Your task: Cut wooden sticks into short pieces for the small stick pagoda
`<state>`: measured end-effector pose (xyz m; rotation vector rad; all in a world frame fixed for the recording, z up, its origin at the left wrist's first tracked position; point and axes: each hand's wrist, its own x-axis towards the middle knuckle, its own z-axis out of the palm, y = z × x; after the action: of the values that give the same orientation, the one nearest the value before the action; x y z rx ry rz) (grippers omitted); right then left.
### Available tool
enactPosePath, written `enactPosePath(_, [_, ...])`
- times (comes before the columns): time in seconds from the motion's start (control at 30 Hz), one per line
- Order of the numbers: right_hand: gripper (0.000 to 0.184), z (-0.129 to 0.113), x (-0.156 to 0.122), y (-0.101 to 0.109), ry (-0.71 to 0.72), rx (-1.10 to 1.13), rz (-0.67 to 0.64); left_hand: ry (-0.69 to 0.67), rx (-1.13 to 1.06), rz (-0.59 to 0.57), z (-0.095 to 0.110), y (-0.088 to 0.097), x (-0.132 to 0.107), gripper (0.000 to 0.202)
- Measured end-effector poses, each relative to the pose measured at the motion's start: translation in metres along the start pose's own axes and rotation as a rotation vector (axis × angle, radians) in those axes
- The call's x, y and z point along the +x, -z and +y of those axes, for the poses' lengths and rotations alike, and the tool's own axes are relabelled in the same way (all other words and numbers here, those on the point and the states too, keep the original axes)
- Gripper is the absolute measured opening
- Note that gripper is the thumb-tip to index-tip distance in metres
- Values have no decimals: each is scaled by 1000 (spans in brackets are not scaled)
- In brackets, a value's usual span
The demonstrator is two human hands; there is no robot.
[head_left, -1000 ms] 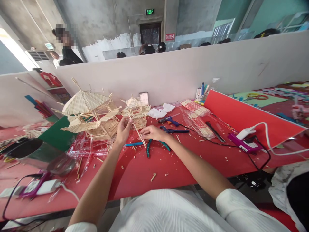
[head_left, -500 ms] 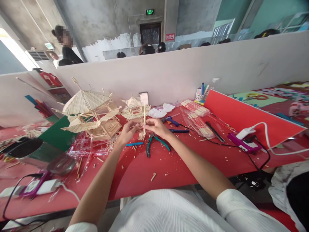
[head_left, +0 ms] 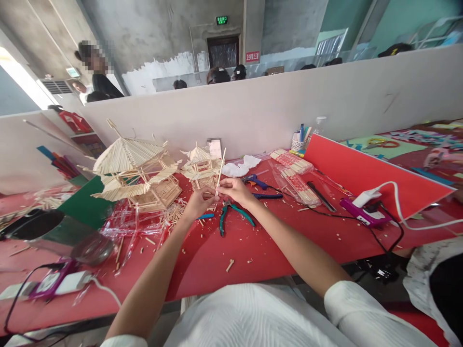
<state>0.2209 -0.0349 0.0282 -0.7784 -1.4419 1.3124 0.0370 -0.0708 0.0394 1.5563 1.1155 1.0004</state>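
Note:
A pale wooden chopstick stands upright, leaning a little right, between my two hands. My right hand pinches it low down between thumb and fingers. My left hand has its fingertips closed at its lower end, touching or nearly touching the right fingers. Just below my hands lie green-handled pliers with spread handles and a blue strip. Behind them stands a small stick-built pavilion; a larger pavilion with a pointed roof is to the left.
On the red table lie a blue glue gun, packaged chopsticks and wood scraps. A red board and purple power strip are at right. A clear container lies at left. A white partition runs behind.
The chopstick has tipped from nearly vertical to a slight rightward lean. My left hand has shifted right and slightly down, its fingers now closer to my right hand and covering part of the blue strip.

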Motion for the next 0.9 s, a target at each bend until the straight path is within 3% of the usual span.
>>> enactPosePath(0.3, [36, 2, 0, -2, -6, 30, -44, 40, 20, -10, 2, 0, -1, 40])
enactPosePath(0.73, [34, 8, 4, 3, 65, -95, -78, 10, 81, -36, -7, 1, 0, 45])
enactPosePath(0.9, [35, 3, 1, 2, 47, -50, -66, 78, -19, -50, -7, 0, 0, 46])
